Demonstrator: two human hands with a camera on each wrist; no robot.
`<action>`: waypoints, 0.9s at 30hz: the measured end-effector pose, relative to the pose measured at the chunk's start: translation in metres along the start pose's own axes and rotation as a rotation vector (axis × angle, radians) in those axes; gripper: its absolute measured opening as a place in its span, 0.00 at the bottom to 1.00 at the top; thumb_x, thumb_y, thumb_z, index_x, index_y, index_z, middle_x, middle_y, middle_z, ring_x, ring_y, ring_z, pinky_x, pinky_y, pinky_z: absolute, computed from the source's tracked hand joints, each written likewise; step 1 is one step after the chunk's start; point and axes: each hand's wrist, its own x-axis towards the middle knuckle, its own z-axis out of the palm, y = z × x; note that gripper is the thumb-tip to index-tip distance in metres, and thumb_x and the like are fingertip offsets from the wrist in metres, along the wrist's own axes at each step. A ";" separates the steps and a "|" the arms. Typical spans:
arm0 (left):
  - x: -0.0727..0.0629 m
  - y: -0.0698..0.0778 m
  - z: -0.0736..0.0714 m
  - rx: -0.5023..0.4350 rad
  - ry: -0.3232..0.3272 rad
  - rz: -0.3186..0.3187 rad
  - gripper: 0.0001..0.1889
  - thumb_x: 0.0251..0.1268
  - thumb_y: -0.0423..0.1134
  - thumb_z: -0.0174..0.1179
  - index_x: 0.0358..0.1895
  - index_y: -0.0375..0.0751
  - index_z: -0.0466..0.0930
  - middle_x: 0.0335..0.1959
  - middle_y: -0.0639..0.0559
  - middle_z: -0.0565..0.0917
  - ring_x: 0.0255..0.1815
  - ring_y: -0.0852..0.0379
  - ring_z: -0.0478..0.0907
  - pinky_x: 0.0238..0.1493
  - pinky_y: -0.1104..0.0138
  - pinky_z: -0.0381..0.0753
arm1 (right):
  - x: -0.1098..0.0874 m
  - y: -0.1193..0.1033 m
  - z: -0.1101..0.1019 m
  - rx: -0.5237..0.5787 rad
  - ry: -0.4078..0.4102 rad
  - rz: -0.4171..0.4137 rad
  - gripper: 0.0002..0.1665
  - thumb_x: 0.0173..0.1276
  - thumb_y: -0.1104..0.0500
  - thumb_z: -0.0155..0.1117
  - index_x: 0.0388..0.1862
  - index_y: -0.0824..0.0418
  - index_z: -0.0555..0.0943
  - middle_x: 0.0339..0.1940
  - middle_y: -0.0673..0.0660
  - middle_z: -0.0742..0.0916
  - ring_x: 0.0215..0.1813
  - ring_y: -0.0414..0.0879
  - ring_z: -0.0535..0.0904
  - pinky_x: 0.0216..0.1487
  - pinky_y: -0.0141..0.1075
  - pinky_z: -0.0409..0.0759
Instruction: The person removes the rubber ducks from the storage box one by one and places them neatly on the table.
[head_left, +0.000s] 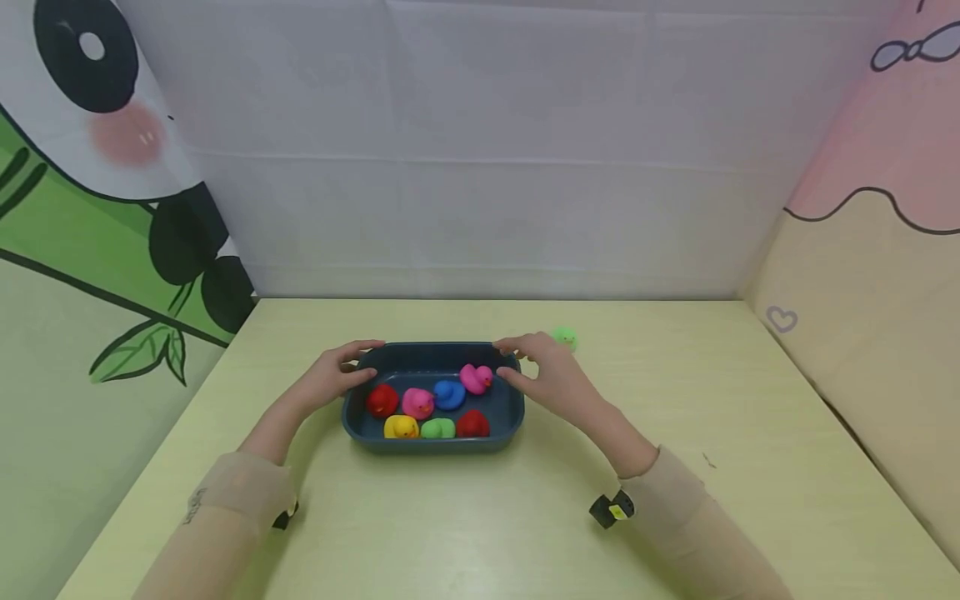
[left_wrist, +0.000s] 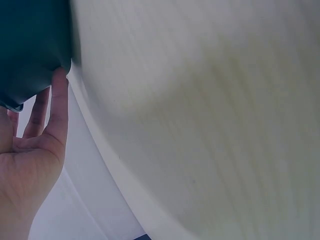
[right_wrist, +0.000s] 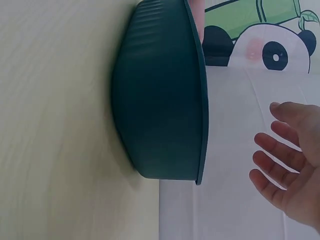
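A dark blue-green plastic basin [head_left: 435, 445] sits on the table with several small rubber ducks in it. Among them are a red duck [head_left: 382, 401], a pink duck [head_left: 417, 403], a blue duck [head_left: 449, 395], a yellow duck [head_left: 401, 427] and a green duck [head_left: 438, 428]. My left hand [head_left: 334, 377] grips the basin's left end, thumb at the rim and fingers against the outer wall [left_wrist: 35, 45]. At the right end, my right hand [head_left: 551, 371] hovers by the rim; the right wrist view shows its loosely spread fingers [right_wrist: 280, 145] apart from the basin.
Another green duck [head_left: 565, 337] is on the table behind my right hand, partly hidden by it. A white sheet [head_left: 480, 167] backs the table [head_left: 465, 533]. Printed cloths stand at both sides, a panda [head_left: 127, 92] on the left one.
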 end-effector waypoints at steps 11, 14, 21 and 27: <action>0.001 -0.001 0.000 -0.015 -0.002 -0.007 0.27 0.67 0.40 0.57 0.68 0.54 0.64 0.67 0.33 0.63 0.59 0.32 0.71 0.42 0.58 0.83 | -0.004 -0.008 0.022 0.032 -0.169 -0.030 0.25 0.60 0.55 0.69 0.56 0.61 0.79 0.49 0.56 0.85 0.50 0.49 0.78 0.50 0.40 0.79; 0.001 -0.002 0.000 -0.014 -0.002 -0.009 0.27 0.67 0.41 0.57 0.68 0.54 0.64 0.67 0.33 0.63 0.59 0.32 0.71 0.42 0.58 0.83 | -0.005 -0.009 0.027 0.032 -0.227 -0.030 0.25 0.61 0.55 0.68 0.56 0.61 0.78 0.51 0.54 0.85 0.54 0.48 0.77 0.54 0.40 0.77; 0.001 0.000 0.001 -0.018 -0.003 -0.003 0.27 0.67 0.40 0.57 0.69 0.53 0.63 0.67 0.33 0.63 0.59 0.32 0.70 0.43 0.57 0.83 | -0.005 -0.003 0.036 0.065 -0.350 -0.029 0.24 0.62 0.53 0.67 0.56 0.58 0.80 0.54 0.50 0.84 0.54 0.46 0.76 0.54 0.38 0.76; 0.001 0.000 0.001 -0.022 -0.001 0.003 0.27 0.67 0.40 0.57 0.69 0.53 0.64 0.67 0.33 0.63 0.59 0.32 0.70 0.43 0.57 0.83 | -0.002 0.003 0.041 0.068 -0.446 -0.077 0.20 0.62 0.56 0.67 0.54 0.58 0.81 0.50 0.53 0.85 0.52 0.49 0.77 0.52 0.41 0.77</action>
